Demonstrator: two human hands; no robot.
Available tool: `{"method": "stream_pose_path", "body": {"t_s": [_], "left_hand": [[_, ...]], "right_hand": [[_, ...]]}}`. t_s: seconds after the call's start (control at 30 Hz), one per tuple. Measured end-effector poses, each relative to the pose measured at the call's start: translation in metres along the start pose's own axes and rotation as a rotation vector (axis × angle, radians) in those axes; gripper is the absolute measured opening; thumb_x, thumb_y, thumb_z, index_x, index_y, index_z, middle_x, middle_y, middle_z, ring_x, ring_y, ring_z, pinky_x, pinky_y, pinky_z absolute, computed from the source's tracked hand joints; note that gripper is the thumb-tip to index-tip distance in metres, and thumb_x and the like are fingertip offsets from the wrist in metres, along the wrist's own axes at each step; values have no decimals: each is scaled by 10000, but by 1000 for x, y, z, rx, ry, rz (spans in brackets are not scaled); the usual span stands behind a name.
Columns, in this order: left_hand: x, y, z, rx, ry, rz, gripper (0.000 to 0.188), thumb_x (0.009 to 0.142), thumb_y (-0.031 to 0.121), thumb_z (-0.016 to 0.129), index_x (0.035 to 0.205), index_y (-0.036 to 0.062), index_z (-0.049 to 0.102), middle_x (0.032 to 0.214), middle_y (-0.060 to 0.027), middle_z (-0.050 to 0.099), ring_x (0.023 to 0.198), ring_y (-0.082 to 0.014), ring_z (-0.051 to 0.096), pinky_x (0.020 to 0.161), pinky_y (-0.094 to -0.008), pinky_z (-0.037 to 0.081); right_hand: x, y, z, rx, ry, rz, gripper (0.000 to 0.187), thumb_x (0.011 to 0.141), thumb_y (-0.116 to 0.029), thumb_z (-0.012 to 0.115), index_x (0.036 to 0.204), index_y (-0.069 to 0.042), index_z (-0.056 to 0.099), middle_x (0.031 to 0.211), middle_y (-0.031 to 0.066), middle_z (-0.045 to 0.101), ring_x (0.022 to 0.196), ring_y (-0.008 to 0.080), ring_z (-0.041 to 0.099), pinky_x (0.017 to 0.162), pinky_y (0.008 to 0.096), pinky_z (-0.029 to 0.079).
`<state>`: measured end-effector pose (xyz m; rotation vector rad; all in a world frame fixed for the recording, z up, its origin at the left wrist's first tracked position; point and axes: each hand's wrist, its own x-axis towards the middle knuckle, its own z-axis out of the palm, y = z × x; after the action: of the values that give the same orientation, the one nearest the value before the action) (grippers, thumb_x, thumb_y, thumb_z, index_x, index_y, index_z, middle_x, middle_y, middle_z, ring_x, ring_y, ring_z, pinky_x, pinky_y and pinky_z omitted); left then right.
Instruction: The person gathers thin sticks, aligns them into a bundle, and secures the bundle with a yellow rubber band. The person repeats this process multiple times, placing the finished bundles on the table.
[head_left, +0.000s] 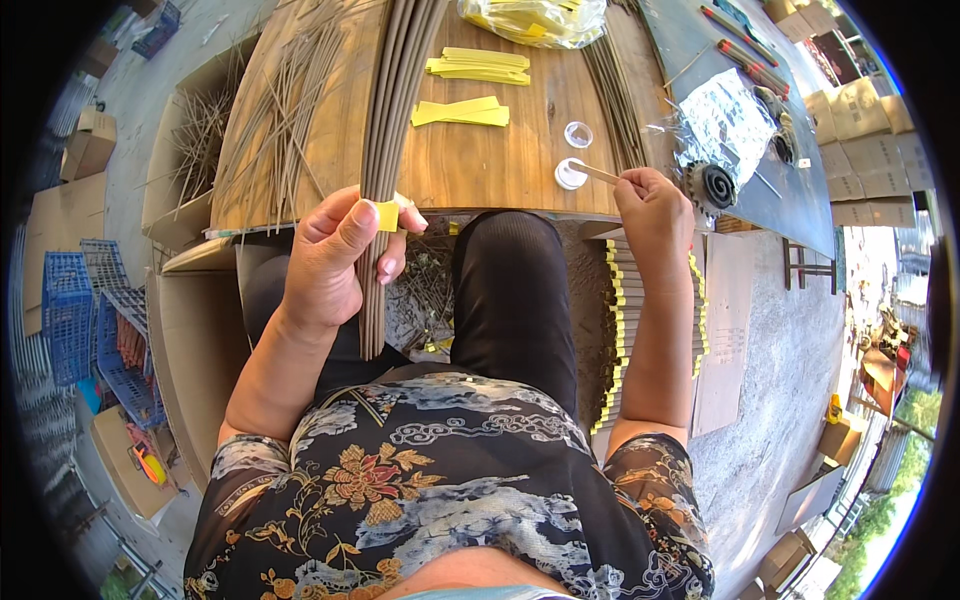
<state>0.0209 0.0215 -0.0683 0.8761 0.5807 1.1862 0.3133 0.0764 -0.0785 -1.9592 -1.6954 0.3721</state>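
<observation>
My left hand (335, 265) is closed around a bundle of long thin brown sticks (393, 100), which look like incense sticks. Under my thumb a yellow paper strip (387, 216) lies against the bundle near its lower end. My right hand (655, 215) pinches a small flat wooden stick (597, 174), whose tip is at the mouth of a small white jar (564, 184) by the table's near edge. Just beyond the jar lies a clear round lid (578, 134). Two stacks of yellow paper strips (478, 66) rest on the wooden table (480, 165), right of the bundle.
Loose brown sticks (285, 110) spread over the table's left side; more stand in a cardboard box (190, 125). A plastic bag of yellow strips (535, 22) lies at the far edge. Yellow-banded bundles (625, 330) are stacked beside my right forearm. A black coil (712, 185) sits right of my hand.
</observation>
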Motion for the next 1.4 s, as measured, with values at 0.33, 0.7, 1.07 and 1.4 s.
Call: {"method": "stream_pose_path", "body": {"t_s": [0.33,0.7,1.07,1.4], "left_hand": [[0,7,-2,-99,-16,61,376,930,310,405,999,-38,531,1052,-158,455,509,-76,413,419,-190,345],[-14,23,0,-410,-170,67,378,933,317,389,1039,-25,509,1090,-127,435,525,-96,414,457,-221,341],[-38,39,1,-393,-76,86,466,910,374,424,1056,-68,441,747,-109,471,461,-97,409,412,-212,337],[-42,41,-1,-454,-128,109,457,899,362,454,1036,-73,474,903,-144,483,503,-99,437,435,-214,356]], "right_hand": [[-13,21,-8,1026,-39,269,105,790,-59,569,820,31,614,650,15,557,519,51,454,470,175,345],[-59,-90,-4,1627,-595,147,68,788,-29,554,816,23,587,623,21,515,494,61,374,445,198,286],[-82,-138,2,1480,-661,56,88,806,-34,574,850,35,606,650,29,564,505,48,402,461,178,303],[-89,-146,7,1495,-704,30,97,814,-38,573,870,36,604,691,35,578,533,47,427,468,179,312]]}}
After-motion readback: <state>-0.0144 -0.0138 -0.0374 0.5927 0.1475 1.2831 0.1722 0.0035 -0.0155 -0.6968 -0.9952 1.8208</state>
